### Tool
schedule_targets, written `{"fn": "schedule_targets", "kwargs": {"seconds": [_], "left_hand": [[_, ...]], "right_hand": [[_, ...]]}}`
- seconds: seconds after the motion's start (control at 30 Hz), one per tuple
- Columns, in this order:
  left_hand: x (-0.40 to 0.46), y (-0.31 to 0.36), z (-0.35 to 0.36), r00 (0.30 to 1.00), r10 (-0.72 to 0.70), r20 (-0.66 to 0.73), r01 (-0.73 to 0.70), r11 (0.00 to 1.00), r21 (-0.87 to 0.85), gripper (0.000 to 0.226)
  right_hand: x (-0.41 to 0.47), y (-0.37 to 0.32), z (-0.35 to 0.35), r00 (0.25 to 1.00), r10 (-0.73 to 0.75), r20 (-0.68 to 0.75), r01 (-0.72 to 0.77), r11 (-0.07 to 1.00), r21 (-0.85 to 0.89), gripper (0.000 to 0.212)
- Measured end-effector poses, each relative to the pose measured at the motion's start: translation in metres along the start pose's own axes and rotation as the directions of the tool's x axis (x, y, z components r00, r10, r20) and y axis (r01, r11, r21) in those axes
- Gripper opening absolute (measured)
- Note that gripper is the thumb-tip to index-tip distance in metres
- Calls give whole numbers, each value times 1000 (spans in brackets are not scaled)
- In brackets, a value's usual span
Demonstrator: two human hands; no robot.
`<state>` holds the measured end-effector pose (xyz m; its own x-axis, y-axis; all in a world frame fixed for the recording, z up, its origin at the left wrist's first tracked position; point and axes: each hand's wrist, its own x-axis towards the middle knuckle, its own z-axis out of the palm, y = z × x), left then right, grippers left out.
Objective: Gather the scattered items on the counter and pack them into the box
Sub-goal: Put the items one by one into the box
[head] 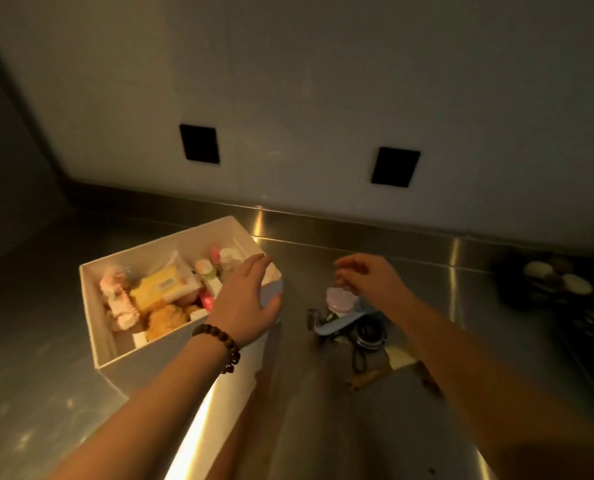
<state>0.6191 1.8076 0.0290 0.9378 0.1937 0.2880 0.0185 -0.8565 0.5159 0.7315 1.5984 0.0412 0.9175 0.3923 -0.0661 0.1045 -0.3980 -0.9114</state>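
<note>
A person's left hand (245, 296), a dark wooden bead bracelet (223, 344) on its wrist, reaches over the near right corner of an open white rectangular box (98, 306) with fingers straight and spread, holding nothing, the thumb beside the box's right wall. The right hand (368, 277) hovers over a small heap of loose items on the brushed steel desk (323, 427), fingers loosely curled and pointing down; whether they pinch anything cannot be told through the blur. Directly beneath them stands a small pale pink-capped jar (339, 301), on top of a light blue flat object (337, 323) and a black coiled cord (366, 337). The box, left of the heap, already holds a yellow packet (164, 285), a pink-and-white soft toy (119, 299), a tan fuzzy item (166, 320) and small bottles (226, 258). Two black square outlets (199, 143) sit in the white wall behind.
</note>
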Motion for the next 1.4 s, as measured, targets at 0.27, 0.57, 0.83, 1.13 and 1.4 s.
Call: {"fn": "schedule_targets", "kwargs": {"seconds": [0.27,0.57,0.83,1.13,1.4], "left_hand": [[-15,59,97,937,59,344,-43,998,-54,64],[-52,94,176,803,154,575,-231,971,62,49],[-49,105,191,828,63,558,-185,969,165,30],[-39,109,168,924,154,349,-213,967,137,35],[-3,98,80,990,122,75,-116,990,-77,23]], "right_hand": [[-65,78,-62,977,148,-151,-188,935,-300,22],[-108,163,-68,926,342,-158,-345,599,-723,72],[-121,169,-71,952,132,-277,-268,798,-540,42],[-110,124,-76,930,22,-366,-127,956,-264,40],[-71,39,-66,914,-232,-334,134,948,-289,45]]}}
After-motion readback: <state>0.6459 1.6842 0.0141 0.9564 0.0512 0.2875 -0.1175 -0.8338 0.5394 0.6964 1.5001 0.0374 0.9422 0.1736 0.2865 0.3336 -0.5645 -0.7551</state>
